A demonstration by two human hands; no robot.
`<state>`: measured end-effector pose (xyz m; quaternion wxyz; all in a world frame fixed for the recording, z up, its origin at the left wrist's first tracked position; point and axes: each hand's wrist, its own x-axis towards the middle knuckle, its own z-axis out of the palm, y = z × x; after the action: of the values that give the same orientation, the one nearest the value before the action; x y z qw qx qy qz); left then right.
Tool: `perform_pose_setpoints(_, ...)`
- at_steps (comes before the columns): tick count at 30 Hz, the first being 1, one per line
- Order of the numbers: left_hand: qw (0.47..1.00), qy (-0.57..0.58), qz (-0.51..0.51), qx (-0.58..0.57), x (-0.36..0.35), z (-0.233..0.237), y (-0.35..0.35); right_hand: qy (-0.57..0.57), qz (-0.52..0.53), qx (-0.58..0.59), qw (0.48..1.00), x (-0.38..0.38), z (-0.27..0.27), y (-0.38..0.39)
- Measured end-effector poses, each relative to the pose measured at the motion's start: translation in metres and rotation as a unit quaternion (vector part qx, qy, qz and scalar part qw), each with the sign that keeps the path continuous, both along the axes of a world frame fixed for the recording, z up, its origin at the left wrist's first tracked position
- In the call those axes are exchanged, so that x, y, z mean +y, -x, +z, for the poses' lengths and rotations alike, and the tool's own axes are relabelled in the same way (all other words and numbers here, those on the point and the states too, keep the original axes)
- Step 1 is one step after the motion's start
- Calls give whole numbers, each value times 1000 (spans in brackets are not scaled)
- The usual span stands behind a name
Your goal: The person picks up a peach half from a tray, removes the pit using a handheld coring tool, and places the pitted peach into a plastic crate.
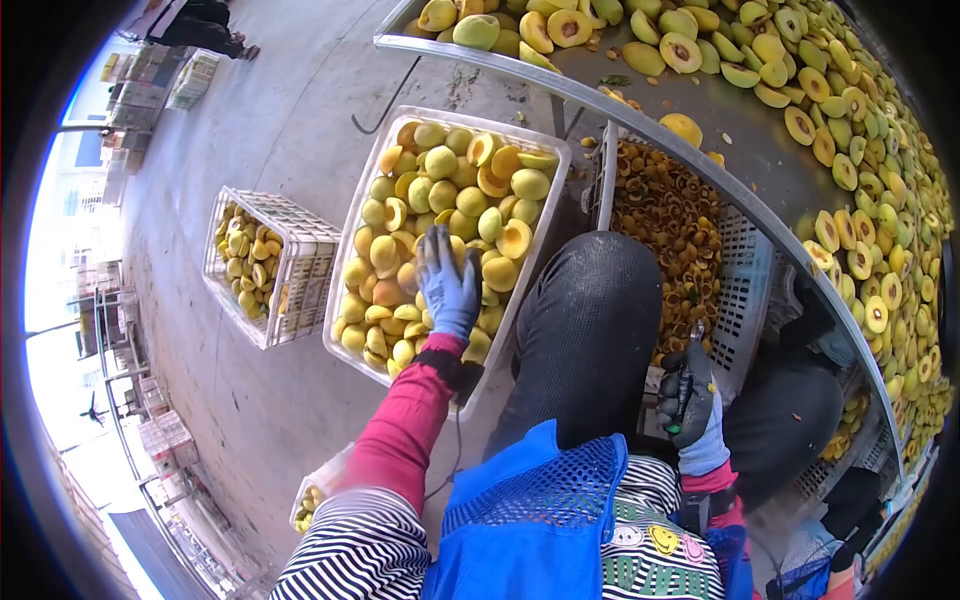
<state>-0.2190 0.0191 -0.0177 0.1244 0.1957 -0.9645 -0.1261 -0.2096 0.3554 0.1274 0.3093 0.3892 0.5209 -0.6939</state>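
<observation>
My left hand [447, 285], in a blue-grey glove, lies with fingers stretched over the peaches [441, 193] heaped in a white plastic crate [345, 238]. These are yellow-green, several of them halved. Under the palm, the fruit is hidden. My right hand [690, 400], in a dark-palmed glove, is closed around a hand tool with a short metal tip [697, 330]. It is beside my knee, at the near end of a crate of brown pit pieces [665, 215]. The tool's full shape is covered by my fingers.
A metal-edged table [690, 115] at the upper right bears many halved peaches, some with pits. Another crate of fruit [300, 235] stands on the floor to the left. A smaller crate [312, 490] is partly behind my left arm. A person [205, 25] is at the top left.
</observation>
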Motion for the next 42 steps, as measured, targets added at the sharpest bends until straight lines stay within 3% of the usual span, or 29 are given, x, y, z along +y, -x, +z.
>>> perform_pose_setpoints(2,994,83,-3,-78,12,-20,3,13,12,15,1000,-3,-8,-1)
perform_pose_setpoints(7,991,88,-17,-102,10,-21,7,58,-10,4,998,-6,-1,14)
perform_pose_setpoints(10,985,83,-41,-142,-4,-25,5,8,12,27,1000,-9,15,13)
perform_pose_setpoints(11,991,69,-70,-88,-9,-17,6,0,-6,33,999,-4,15,11)
perform_pose_setpoints(12,930,224,-285,-53,-35,-13,7,31,-7,42,999,2,13,7)
perform_pose_setpoints(13,959,127,-255,-2,-44,-17,11,64,-3,51,997,8,13,5)
perform_pose_setpoints(14,988,-141,-61,15,-34,3,27,69,-6,65,995,11,15,4)
perform_pose_setpoints(15,987,-155,-18,43,-9,54,47,69,-11,74,995,14,17,6)
perform_pose_setpoints(17,961,-214,-94,146,43,130,85,64,-28,73,995,16,18,9)
perform_pose_setpoints(19,955,-171,-211,121,89,177,128,65,-21,82,994,19,18,12)
perform_pose_setpoints(21,960,-134,-247,-3,136,206,170,73,25,106,991,25,22,16)
perform_pose_setpoints(22,965,-51,-255,-36,157,211,192,63,62,135,987,30,22,17)
perform_pose_setpoints(23,962,33,-262,-69,175,212,214,66,59,135,987,34,20,17)
perform_pose_setpoints(25,909,139,-299,-253,202,199,257,94,-16,89,991,40,14,17)
perform_pose_setpoints(29,878,135,-319,-331,210,177,295,96,-99,67,988,52,13,21)
perform_pose_setpoints(31,890,-89,-369,-253,200,174,289,70,-105,104,986,57,17,26)
perform_pose_setpoints(32,869,-243,-368,-227,199,168,281,72,-110,101,986,59,20,29)
perform_pose_setpoints(33,867,-241,-369,-231,205,174,262,83,-130,133,979,60,24,32)
perform_pose_setpoints(35,750,-547,-347,-134,215,190,213,92,-152,163,970,62,35,38)
perform_pose_setpoints(37,647,-680,-298,-175,225,203,164,74,-74,288,952,62,51,43)
perform_pose_setpoints(39,618,-710,-288,-174,238,200,128,73,-22,299,951,59,66,47)
perform_pose_setpoints(40,582,-757,-264,-133,252,203,110,-25,19,370,929,54,57,45)
perform_pose_setpoints(41,568,-787,-222,-94,258,200,100,-121,61,435,890,47,38,40)
perform_pose_setpoints(42,595,-772,-211,-77,259,198,92,-378,177,647,639,48,25,38)
